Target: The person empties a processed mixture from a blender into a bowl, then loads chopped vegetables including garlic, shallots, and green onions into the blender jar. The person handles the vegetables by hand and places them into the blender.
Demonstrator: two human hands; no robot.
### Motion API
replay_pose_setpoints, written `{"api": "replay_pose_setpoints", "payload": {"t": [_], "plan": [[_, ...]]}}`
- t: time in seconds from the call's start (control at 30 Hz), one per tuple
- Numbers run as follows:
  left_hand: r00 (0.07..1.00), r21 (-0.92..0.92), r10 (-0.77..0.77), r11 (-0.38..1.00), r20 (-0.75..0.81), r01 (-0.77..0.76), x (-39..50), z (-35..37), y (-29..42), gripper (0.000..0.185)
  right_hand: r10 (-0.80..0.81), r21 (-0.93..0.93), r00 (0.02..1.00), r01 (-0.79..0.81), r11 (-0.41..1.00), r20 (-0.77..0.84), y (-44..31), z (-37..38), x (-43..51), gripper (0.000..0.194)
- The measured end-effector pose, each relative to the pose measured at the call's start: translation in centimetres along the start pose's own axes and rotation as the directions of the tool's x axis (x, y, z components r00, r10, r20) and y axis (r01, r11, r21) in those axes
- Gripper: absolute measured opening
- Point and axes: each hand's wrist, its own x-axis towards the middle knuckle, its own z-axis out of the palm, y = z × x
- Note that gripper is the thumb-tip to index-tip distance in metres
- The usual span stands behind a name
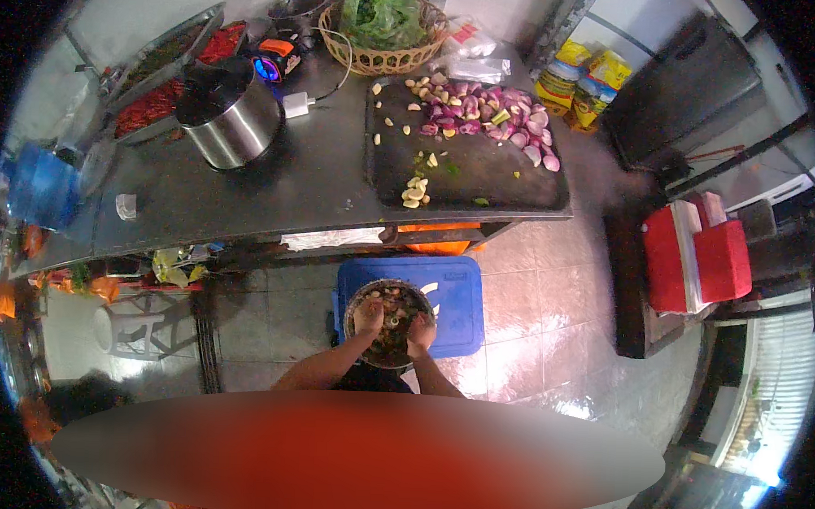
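A round bowl holding a chopped mixture with pale and dark pieces stands over the blue plastic lid of a bin. My left hand reaches into its left side, and my right hand lies at its right side, partly inside the rim. The fingers of both hands are too small and blurred to tell whether they grip anything. Beyond the bin, a black tray on the counter bears peeled shallots and garlic cloves, with small green scraps among them.
The dark counter carries a steel pot, a wicker basket with bagged greens and metal trays of red chillies. Yellow-labelled jars stand right of the tray. A red cooler sits at the right, a plastic stool at the left.
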Motion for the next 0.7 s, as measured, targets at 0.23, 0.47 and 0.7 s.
{"api": "replay_pose_setpoints", "payload": {"t": [0.23, 0.47, 0.7], "plan": [[0.825, 0.439, 0.226, 0.758, 0.518, -0.483, 1.9, -1.4, 1.6, 0.028, -0.193, -0.257, 0.857, 0.347, 0.902, 0.479, -3.1, -2.7, 1.4, 0.025], [0.667, 0.344, -0.079, 0.897, 0.741, -0.277, 8.2, -2.2, 31.8, 0.03, -0.376, -0.172, 0.781, 0.514, 0.84, 0.499, -20.3, -10.1, 5.6, 0.028], [0.773, 0.471, 0.483, 0.613, 0.413, -0.634, 18.5, -0.4, 34.7, 0.027, -0.833, -0.54, 0.524, 0.76, 0.362, 0.18, -35.5, -11.3, 11.7, 0.026]]}}
